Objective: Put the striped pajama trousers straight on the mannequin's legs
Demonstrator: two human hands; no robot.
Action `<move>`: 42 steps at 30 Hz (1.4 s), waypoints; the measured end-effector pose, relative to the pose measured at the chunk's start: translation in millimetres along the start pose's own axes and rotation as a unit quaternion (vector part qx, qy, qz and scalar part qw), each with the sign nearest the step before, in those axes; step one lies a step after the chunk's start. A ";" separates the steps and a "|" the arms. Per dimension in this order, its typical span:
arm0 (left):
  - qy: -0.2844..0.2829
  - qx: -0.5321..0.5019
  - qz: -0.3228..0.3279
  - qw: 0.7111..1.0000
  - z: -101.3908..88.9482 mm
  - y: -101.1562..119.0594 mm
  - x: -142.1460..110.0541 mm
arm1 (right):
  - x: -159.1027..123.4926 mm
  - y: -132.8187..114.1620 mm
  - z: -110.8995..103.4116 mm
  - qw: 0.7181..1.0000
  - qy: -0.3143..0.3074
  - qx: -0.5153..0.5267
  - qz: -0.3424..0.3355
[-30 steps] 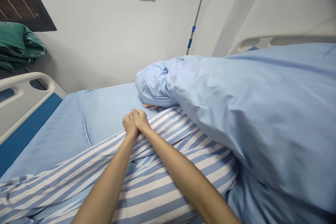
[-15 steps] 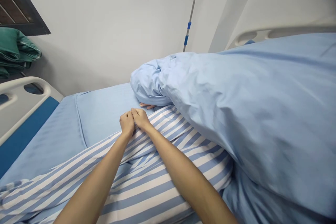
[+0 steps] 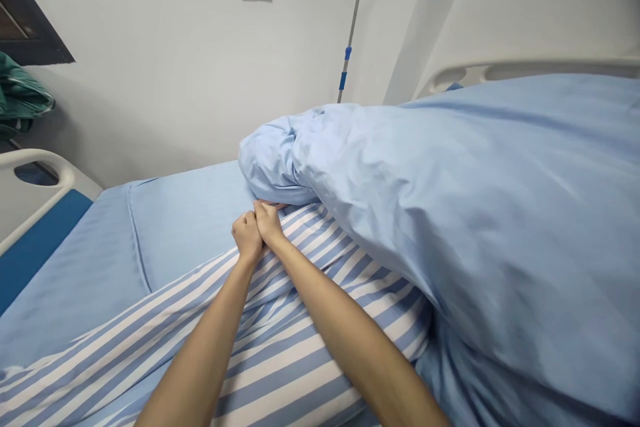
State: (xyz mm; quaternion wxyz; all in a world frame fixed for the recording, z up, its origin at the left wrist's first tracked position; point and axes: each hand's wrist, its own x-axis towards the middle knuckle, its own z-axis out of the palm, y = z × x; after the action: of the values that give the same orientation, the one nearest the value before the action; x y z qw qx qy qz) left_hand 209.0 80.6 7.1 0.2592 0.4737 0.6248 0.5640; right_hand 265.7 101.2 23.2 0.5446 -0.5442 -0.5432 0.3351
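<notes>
My left hand (image 3: pixel 247 234) is closed in a fist at the far edge of the blue-and-white striped trousers (image 3: pixel 300 373) of a person lying on the bed. Pressed against it on the right is my right hand (image 3: pixel 269 223), also closed. Whatever the fingers hold is hidden beneath them. Just beyond my right hand, part of the lying person's hand (image 3: pixel 277 205) shows under the edge of a light blue quilt (image 3: pixel 380 153). The quilt is bunched and covers the right side of the bed.
A light blue sheet (image 3: pixel 185 203) covers the mattress. Pale bed boards stand at the left (image 3: pixel 63 170) and at the upper right (image 3: pixel 475 73). A metal pole (image 3: pixel 357 3) with blue fittings stands by the wall. Green folded cloth (image 3: pixel 23 93) lies at the far left.
The view has turned slightly right, so the surroundings sit further left. My closed hands have shifted a little toward the quilt and now cover more of the lying person's fingers.
</notes>
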 end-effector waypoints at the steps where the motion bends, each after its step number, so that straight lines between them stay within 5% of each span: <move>1: -0.002 -0.001 0.004 1.000 0.0 1.8 -0.2 | 2.7 -2.0 -2.2 0.999 -0.013 -0.032 -0.006; 5: -0.017 -0.008 0.030 0.999 2.6 6.7 -2.2 | 9.7 -4.7 -17.3 0.981 -0.078 -0.154 -0.089; 9: -0.015 0.013 0.034 0.999 4.0 4.3 -4.0 | 2.7 4.9 -28.9 0.972 -0.065 -0.182 -0.135; 22: -0.007 -0.090 -0.010 0.996 39.0 35.4 -1.7 | 11.0 12.3 -38.8 0.999 0.002 0.015 -0.048; 32: -0.049 0.024 0.047 0.997 41.9 19.5 -8.5 | 16.9 4.3 -57.2 0.990 0.009 -0.101 -0.098; 37: -0.021 0.023 0.049 0.998 40.2 18.9 -9.4 | 18.0 16.8 -59.2 0.982 -0.026 -0.171 -0.074; 42: -0.052 -0.034 0.004 0.998 47.3 31.7 -0.5 | 19.4 18.7 -58.8 0.988 -0.008 -0.139 -0.070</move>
State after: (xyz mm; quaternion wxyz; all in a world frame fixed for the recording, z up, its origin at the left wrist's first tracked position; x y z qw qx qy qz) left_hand 259.3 99.2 26.3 0.3054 0.4959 0.5888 0.5604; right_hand 329.8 109.7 20.4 0.4814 -0.5723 -0.6257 0.2219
